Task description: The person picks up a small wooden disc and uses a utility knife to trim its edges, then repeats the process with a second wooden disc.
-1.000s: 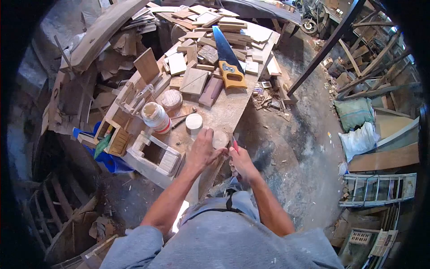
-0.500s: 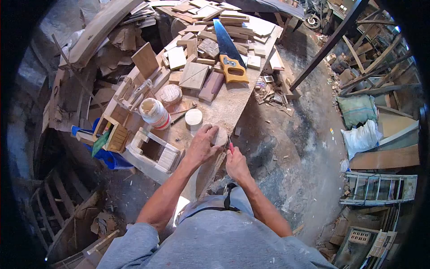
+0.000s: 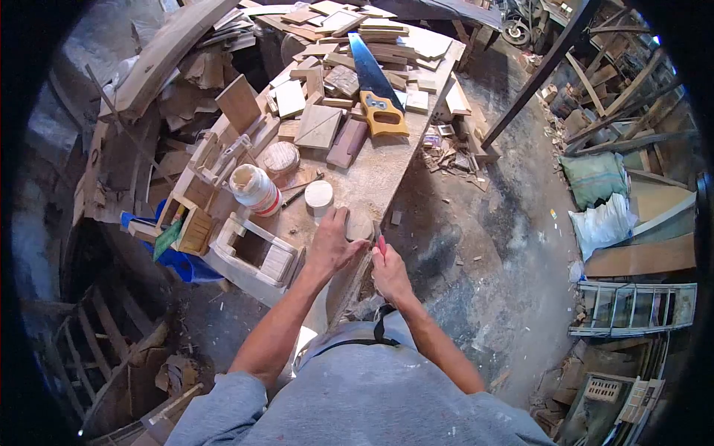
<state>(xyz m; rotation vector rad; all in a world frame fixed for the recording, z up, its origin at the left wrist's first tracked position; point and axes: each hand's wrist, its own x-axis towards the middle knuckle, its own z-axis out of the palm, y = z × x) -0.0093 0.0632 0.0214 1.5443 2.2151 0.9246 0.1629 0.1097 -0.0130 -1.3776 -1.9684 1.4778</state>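
At the bench's right edge, my left hand (image 3: 331,241) grips a round wooden disc (image 3: 361,225), with its thumb along the near side and its fingers over the left. My right hand (image 3: 390,275) is closed around a slim red-handled tool (image 3: 381,244). The tool's far end is against or close beside the disc's right rim; its tip is too small to make out. Just beyond my left fingers a pale round block (image 3: 319,195) stands on the bench. A hammer-like tool (image 3: 300,190) with a dark handle lies to its left.
The wooden workbench (image 3: 372,182) carries an open white jar (image 3: 256,192), another wooden round (image 3: 281,157), a square wooden frame (image 3: 256,249) and a yellow-handled handsaw (image 3: 381,97) among stacked offcuts. A blue container (image 3: 186,264) is beside the left edge. Scraps (image 3: 454,156) litter the floor.
The view has shifted slightly. Both hands keep their grip at the disc, with the right hand and red-handled tool moved only a little along its rim.
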